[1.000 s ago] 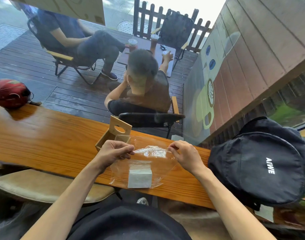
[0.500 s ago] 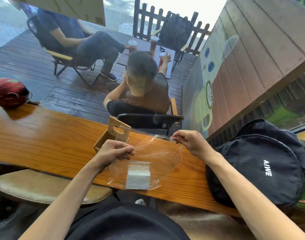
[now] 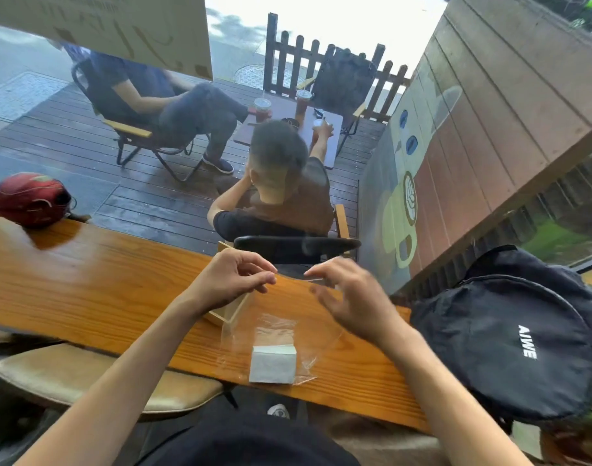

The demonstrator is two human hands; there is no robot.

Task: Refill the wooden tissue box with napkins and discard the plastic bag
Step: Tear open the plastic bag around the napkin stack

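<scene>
Nearest the viewer, a white stack of napkins stands inside a clear plastic bag that lies on the wooden counter, close to its near edge. The bag's upper part rises toward the hands. The left hand is held above the counter with its fingers curled, thumb and forefinger brought together at the bag's top edge; whether they actually pinch the film cannot be told through the transparency. The right hand, blurred, hovers beside it with fingers spread and loosely bent, holding nothing. Directly beneath and behind the left hand sits the wooden tissue box, largely hidden, one pale corner showing below the wrist. To the right, a black backpack rests on the counter; at the far left end lies a red helmet. Beyond the window glass, two seated people occupy a deck with a small table bearing drinks.
</scene>
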